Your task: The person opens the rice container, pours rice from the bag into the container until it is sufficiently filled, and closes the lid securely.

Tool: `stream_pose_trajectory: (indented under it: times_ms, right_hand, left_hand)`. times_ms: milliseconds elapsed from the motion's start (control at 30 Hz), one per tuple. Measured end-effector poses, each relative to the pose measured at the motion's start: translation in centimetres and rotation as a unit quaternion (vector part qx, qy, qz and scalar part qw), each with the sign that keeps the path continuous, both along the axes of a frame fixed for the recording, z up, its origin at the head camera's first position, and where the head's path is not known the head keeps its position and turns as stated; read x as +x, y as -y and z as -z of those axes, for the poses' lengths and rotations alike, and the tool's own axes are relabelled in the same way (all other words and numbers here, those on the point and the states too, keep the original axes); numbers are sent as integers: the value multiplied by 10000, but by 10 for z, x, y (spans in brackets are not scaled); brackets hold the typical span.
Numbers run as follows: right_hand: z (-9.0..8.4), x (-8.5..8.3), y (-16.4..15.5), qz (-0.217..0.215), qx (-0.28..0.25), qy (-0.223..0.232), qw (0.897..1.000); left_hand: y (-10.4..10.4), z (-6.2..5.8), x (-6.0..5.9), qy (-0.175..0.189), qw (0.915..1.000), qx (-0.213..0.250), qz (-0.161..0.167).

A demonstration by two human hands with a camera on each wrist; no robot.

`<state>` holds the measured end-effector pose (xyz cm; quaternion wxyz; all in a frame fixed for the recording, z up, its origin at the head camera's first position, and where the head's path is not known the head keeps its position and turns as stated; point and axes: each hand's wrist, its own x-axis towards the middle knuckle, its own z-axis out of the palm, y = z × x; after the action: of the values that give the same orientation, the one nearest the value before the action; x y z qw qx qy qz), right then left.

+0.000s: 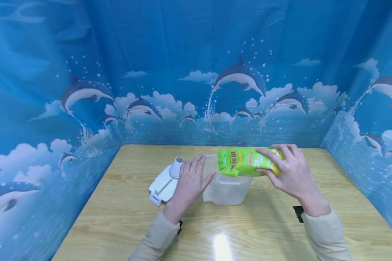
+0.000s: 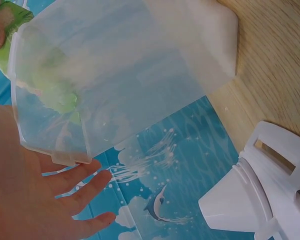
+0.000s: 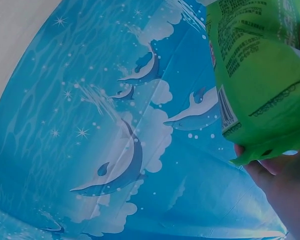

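The right hand gripped a green bag, fingers curled round its back end, and held it lying almost flat just above the clear plastic tub, its mouth pointing toward the left hand. That hand lay open, fingers straight, its tips against the tub's left wall to steady it; the left wrist view showed the fingers spread just under the tub's rim.

To pour well, the bag's mouth probably needed to tip downward well inside the rim, and slowly, while the left hand kept the light tub from sliding on the smooth table.

The tub was frosted, thin-walled and roughly rectangular with rounded corners. The bag was glossy, crinkled film with yellow print and small text on the back. Left of the tub lay a flat white plastic lid with a short round spout standing up from it. The table was pale wood grain with a shine.
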<state>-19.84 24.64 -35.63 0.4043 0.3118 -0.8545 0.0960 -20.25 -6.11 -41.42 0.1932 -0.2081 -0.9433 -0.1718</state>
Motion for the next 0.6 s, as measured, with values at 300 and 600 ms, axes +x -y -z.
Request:
stream_pose_trajectory:
  times_ms: [300,600]
  right_hand:
    - [-2,2,-1,-51,-2,11,10000]
    - [-2,3,-1,-35,39,-4,10000]
  left_hand:
    - [0,-2,1,29,10000,-43,-31]
    - [-1,0,0,54,10000,-63,-38]
